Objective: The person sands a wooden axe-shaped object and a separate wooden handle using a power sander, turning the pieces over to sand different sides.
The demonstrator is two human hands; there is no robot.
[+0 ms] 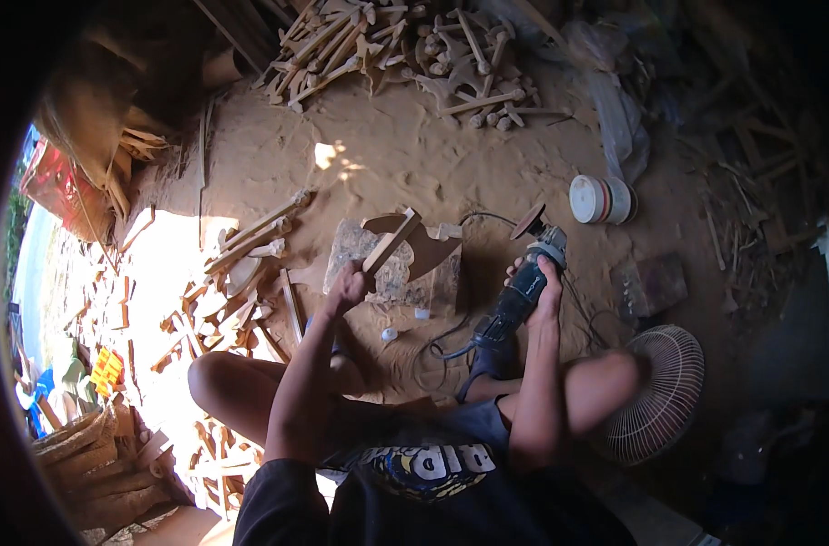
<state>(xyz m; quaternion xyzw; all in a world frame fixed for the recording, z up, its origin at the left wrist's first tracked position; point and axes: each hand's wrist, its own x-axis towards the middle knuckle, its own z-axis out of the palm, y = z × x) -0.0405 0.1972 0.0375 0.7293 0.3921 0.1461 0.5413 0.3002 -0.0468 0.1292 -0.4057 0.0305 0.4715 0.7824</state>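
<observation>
Left hand: the left hand (346, 287) has its grip closed around the near end of a wooden piece (391, 241).
Wooden piece: it is a flat shaped stick of pale wood. It tilts up and away to the far right, and its far end sits over a stone block (378, 268).
Stone block: it lies on the sandy floor (387, 155), just in front of the person's knees.
Right hand: the right hand (542, 287) has its grip wrapped tight around the body of an angle grinder (523, 282).
Angle grinder: it is dark blue and grey. Its round disc (528, 221) points far, just right of the wooden piece and not touching it. Its cord (442, 350) curls on the floor near the legs.
Far pile: many carved wooden parts (387, 45) lie in a heap.
Left pile: more wooden sticks (250, 246) lie in the sun.
Right side: a white tub (601, 200) rests far right, and a white fan cover (660, 391) lies near the right knee.
</observation>
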